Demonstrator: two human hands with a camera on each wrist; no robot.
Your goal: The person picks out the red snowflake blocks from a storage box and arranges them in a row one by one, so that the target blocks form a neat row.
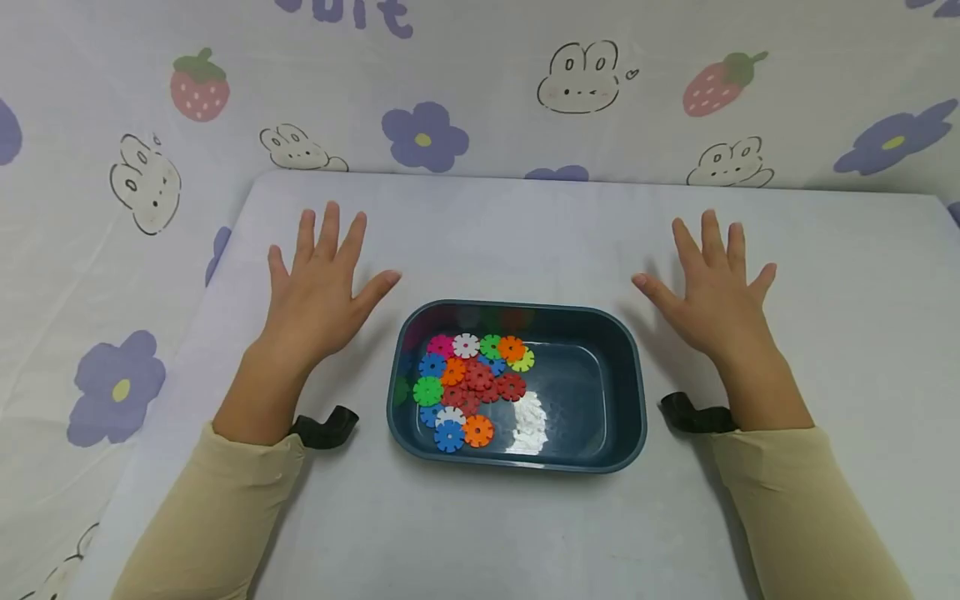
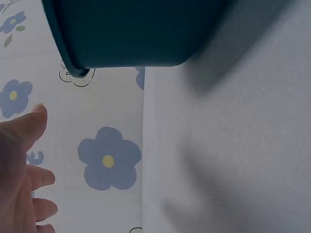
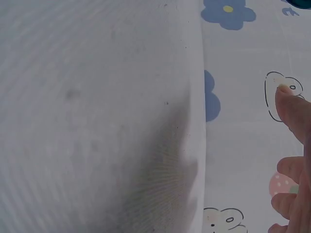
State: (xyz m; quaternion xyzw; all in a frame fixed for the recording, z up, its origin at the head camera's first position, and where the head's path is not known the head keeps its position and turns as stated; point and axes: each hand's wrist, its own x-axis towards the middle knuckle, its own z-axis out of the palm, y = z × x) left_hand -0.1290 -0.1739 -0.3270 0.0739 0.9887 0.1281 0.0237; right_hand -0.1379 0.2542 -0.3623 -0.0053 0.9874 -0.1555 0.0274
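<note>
A white-topped table point(image 1: 517, 533) bears a dark teal, round-cornered tray point(image 1: 573, 392).

Purple letters "uit" point(image 1: 360, 15) on the patterned backdrop cloth point(image 1: 491, 67), partly cut off above

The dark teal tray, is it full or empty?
Partly full: the tray holds snowflake discs at left in the head view; its floor at right is bare.

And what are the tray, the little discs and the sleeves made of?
Tray: probably hard plastic, smooth and glossy; its floor throws back a bright glare.
Discs: likely plastic too, with flat, even colours and neat notches; how shiny is hard to tell.
Sleeves: cloth, dull-looking, with soft creases; which cloth, I can't tell.
</note>
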